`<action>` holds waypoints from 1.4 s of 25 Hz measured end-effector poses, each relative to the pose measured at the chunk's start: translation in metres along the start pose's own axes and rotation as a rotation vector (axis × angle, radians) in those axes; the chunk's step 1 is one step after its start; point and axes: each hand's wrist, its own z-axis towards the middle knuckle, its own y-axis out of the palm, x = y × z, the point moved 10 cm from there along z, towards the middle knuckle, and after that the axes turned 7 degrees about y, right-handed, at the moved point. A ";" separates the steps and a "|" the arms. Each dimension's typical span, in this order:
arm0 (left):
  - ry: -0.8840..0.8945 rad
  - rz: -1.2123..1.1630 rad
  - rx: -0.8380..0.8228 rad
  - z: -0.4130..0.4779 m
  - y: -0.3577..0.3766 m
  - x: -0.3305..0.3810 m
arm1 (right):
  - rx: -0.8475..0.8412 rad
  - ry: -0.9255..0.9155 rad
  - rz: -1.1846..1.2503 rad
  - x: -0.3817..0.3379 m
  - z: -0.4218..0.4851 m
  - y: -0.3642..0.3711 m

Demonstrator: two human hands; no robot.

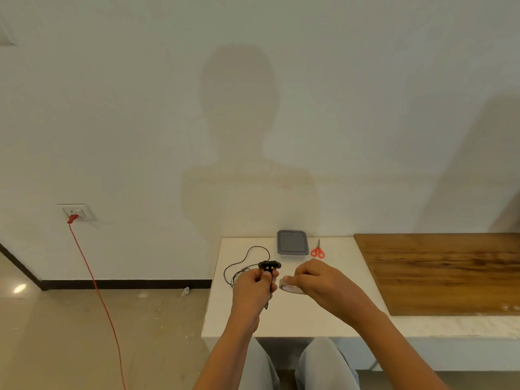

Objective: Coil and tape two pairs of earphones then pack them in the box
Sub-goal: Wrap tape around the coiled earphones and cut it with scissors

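My left hand point(254, 285) grips a coiled pair of black earphones point(269, 266) above the white table point(309, 316); the coil sticks up past my fingers and a short end hangs below the hand. My right hand point(312, 280) holds a roll of clear tape point(291, 288) just right of the coil, fingers curled over its top. A second pair of earphones point(244, 260) lies loose on the table behind my left hand, its black cable looping toward the wall. The grey box point(292, 242) sits closed by the wall.
Red-handled scissors point(318, 251) lie right of the box. A wooden board point(444, 271) covers the table's right part. A red cable point(98, 291) runs from a wall socket point(76, 212) down across the floor on the left. My knees are under the table's front edge.
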 end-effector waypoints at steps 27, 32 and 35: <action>-0.480 -0.197 0.077 0.203 0.048 -0.203 | -0.256 0.311 -0.099 0.229 0.060 0.260; -0.482 -0.190 0.062 0.217 0.059 -0.224 | -0.236 0.402 -0.126 0.254 0.061 0.271; -0.490 -0.178 0.073 0.223 0.066 -0.235 | -0.196 0.424 0.017 0.259 0.055 0.290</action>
